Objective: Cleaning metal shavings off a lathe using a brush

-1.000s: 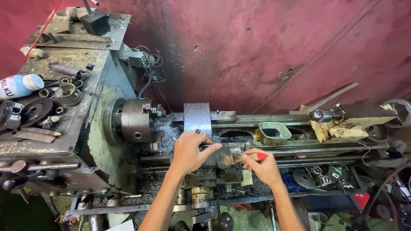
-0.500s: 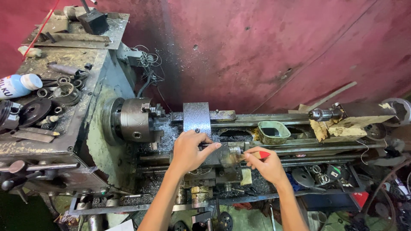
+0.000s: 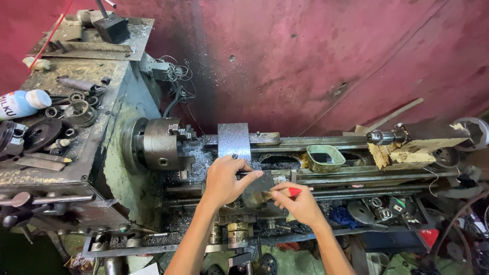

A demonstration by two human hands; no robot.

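Swarf still carpets the lathe bed [image 3: 356, 175] right of the chuck [image 3: 162, 144], so we're mid-cleanup: left hand [image 3: 226, 181] flat and empty on the tool post [image 3: 254, 187], right hand [image 3: 300, 203] pinching a red-handled brush [image 3: 291, 191].

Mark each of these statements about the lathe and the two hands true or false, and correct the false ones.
1. The right hand holds a brush with a red handle. True.
2. The left hand rests on the chuck. False: it is on the tool block in front of the grey metal plate, to the right of the chuck.
3. A blue and white bottle lies on top of the lathe's head, at the left. True.
4. The green dish sits on the floor. False: it sits on the lathe bed, right of the hands.
5. The wall behind the lathe is white. False: it is dark red.
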